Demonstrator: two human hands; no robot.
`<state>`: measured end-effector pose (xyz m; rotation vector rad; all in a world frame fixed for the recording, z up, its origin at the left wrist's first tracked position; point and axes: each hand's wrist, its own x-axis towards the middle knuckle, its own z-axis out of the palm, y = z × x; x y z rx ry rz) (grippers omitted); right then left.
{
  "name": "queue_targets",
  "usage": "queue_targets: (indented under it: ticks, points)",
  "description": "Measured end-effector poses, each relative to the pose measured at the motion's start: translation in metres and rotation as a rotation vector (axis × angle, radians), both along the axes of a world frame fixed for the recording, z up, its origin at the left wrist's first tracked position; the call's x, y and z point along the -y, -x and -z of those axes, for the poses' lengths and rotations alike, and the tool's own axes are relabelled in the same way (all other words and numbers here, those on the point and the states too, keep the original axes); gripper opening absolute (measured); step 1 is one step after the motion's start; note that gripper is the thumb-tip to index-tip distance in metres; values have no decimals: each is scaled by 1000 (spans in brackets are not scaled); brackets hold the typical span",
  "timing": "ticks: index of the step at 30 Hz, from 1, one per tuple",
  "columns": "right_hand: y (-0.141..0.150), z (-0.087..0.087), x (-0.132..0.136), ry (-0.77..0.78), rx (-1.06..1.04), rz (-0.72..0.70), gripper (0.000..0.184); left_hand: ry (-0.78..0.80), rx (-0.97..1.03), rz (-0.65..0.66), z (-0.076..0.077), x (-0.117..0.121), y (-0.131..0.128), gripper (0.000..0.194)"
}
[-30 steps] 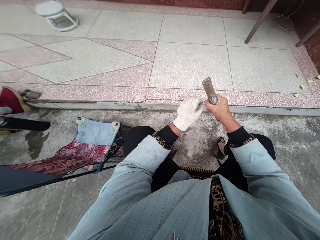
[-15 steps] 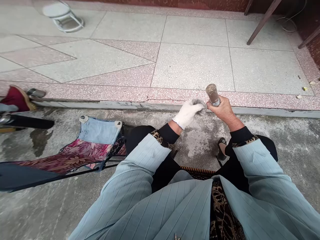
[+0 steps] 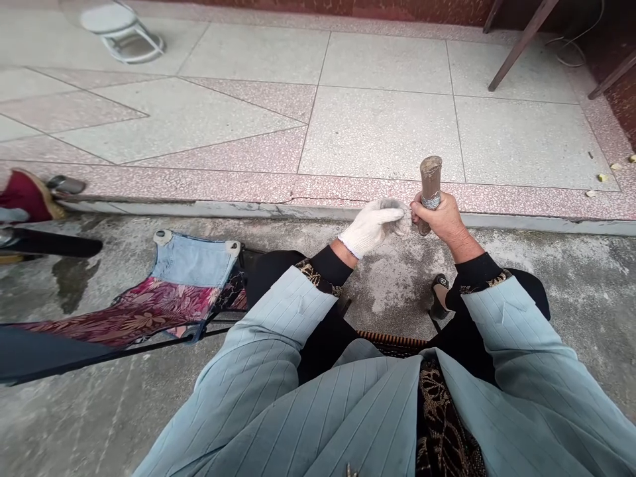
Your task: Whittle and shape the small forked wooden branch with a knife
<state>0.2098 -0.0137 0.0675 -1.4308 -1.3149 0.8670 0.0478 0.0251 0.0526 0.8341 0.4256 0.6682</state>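
Note:
My right hand [image 3: 442,215] is bare and wrapped round a stubby brown handle-like piece [image 3: 430,177]. It stands nearly upright, its wide oval end on top, with a silvery band wound round its lower part. A short brown end shows beneath my fist. My left hand [image 3: 370,225] wears a white knitted glove. Its fingers curl toward the thumb close to the left of my right hand; whatever they pinch is too fine to make out. Faint thin strands seem to show between the two hands.
A raised tiled step [image 3: 382,132] lies beyond my hands. To my left stands a folding chair [image 3: 163,298] of patched fabric. Farther left are another person's red shoe [image 3: 30,193], a metal cup [image 3: 67,185] and a black tube [image 3: 54,242]. A white stool [image 3: 122,30] is at the back.
The brown piece has tipped from leaning left to nearly upright, its lower end now showing below my fist. My gloved fingers have turned and loosened from a tighter curl.

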Motion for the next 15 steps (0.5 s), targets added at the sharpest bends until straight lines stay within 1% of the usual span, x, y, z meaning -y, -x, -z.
queue_targets:
  ticks: [3,6,11,15]
  points:
    - [-1,-3,0,-12,-53,59,15,-63,-40,2,-7,1,2,16]
    - [-2,-4,0,-20,-69,95,15,-93,-75,9,-10,1,4,20]
    - [-2,3,-2,-63,-33,125,17,-171,-107,-137,-4,1,0,23]
    - [-3,7,-4,-124,111,155,18,-245,-177,-146,1,2,-4,23]
